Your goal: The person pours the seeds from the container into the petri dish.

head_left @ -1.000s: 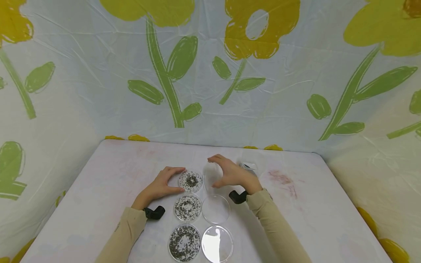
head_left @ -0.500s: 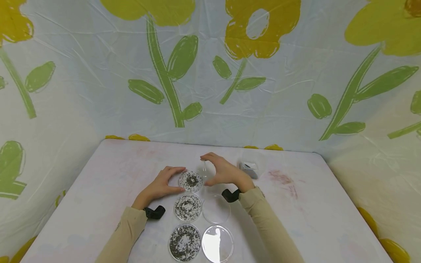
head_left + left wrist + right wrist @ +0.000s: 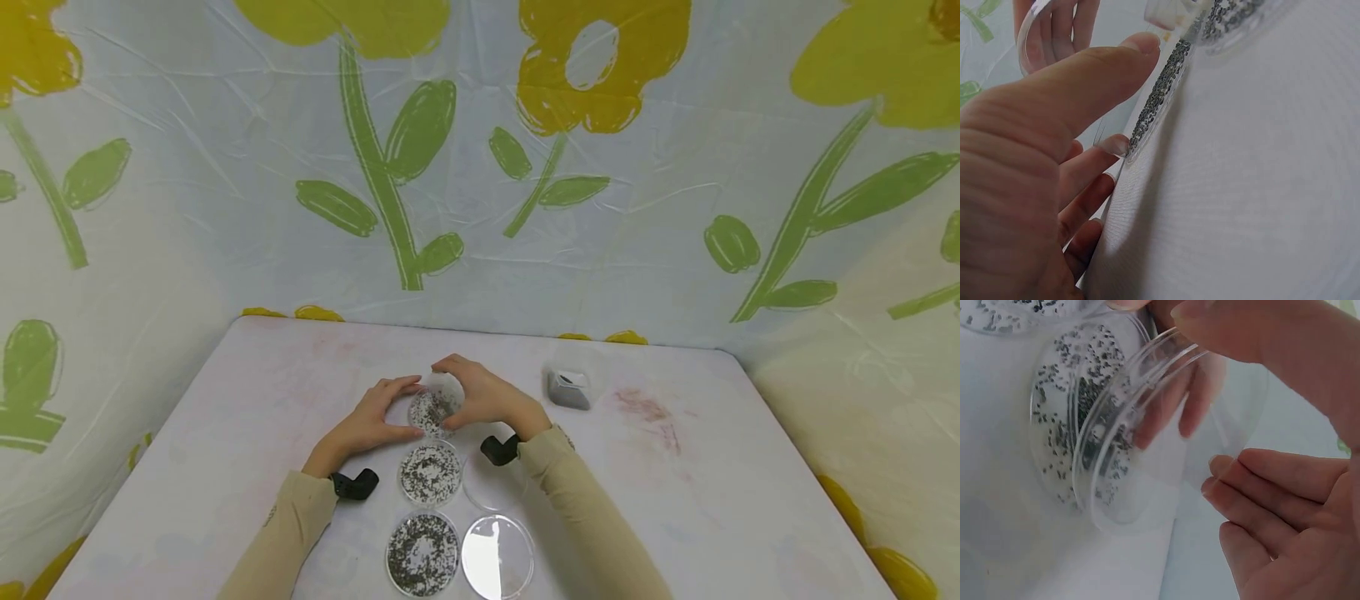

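Observation:
My left hand holds the rim of a clear petri dish between thumb and fingers, at the far end of a row. Small dark grains lie scattered in the dish, also seen edge-on in the left wrist view. My right hand pinches a clear petri dish lid by its edge, tilted beside and partly over that dish. In the right wrist view the grains show through the lid. Nearer me on the table are two more grain-strewn dishes, a middle one and a front one.
Two clear lids lie to the right of the nearer dishes, a middle lid partly behind my right wrist and a front lid. A small clear container with dark contents stands at the back right. Flowered cloth rises behind the table.
My right hand has moved left with the lid, from beside the far dish to partly over it. The left hand stays at the dish.

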Available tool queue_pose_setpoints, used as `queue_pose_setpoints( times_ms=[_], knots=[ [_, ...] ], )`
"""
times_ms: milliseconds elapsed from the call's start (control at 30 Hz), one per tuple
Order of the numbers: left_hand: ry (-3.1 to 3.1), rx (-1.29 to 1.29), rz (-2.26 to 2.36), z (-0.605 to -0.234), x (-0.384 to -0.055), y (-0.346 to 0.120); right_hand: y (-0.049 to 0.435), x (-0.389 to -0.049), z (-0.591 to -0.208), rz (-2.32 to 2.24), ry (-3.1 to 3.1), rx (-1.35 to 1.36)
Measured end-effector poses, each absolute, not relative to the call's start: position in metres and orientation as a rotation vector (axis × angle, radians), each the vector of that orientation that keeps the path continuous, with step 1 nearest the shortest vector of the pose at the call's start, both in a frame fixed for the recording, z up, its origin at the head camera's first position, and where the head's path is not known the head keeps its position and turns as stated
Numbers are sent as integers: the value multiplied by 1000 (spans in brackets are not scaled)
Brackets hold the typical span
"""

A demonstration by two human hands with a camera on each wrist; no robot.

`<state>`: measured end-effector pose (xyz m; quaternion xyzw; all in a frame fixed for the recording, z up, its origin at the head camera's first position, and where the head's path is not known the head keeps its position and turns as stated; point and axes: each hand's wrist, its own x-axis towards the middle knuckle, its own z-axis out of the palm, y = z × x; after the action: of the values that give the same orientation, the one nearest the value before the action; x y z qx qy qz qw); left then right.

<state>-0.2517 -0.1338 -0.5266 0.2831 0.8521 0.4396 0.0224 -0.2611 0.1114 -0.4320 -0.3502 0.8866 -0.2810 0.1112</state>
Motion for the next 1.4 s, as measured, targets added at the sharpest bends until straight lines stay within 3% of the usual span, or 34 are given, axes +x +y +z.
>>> queue_pose_setpoints(
  times_ms=[433, 1400],
  knots=[
    [2676, 889, 1335, -527, -252, -135, 94, -265, -446, -709, 2601, -1188],
    [2706, 891, 1361, -530, -253, -132, 93, -266, -454, -717, 2560, -1132]
  ],
)
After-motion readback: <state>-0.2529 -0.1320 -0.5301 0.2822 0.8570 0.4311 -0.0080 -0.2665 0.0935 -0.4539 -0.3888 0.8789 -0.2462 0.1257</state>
